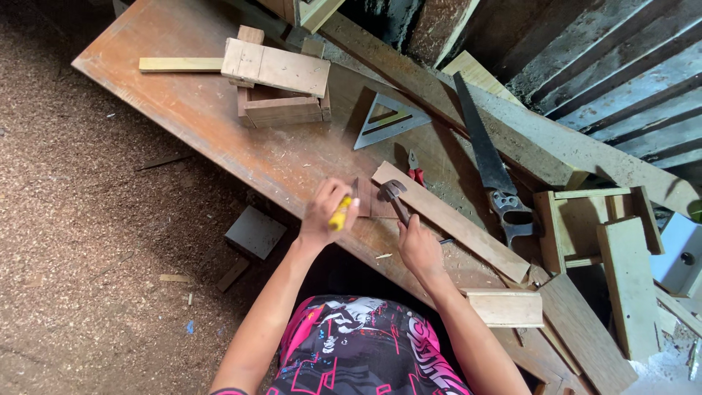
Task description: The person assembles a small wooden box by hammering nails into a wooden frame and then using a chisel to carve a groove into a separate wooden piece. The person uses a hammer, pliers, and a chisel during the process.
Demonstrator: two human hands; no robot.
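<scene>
Seen from above, a person stands at a worn wooden workbench [197,110]. The left hand [327,212] is curled around a yellow-handled chisel [341,211], its blade set on a small dark wood piece [368,205] at the bench's near edge. The right hand [419,247] grips a claw hammer [393,196], whose head hovers just beside the chisel. Judging by the scattered chips, cutting looks under way, not finished. A long plank [453,221], a handsaw [486,161], a metal speed square [387,121] and a small wooden box [281,84] lie nearby. The chisel's tip and any cut are too small to make out.
</scene>
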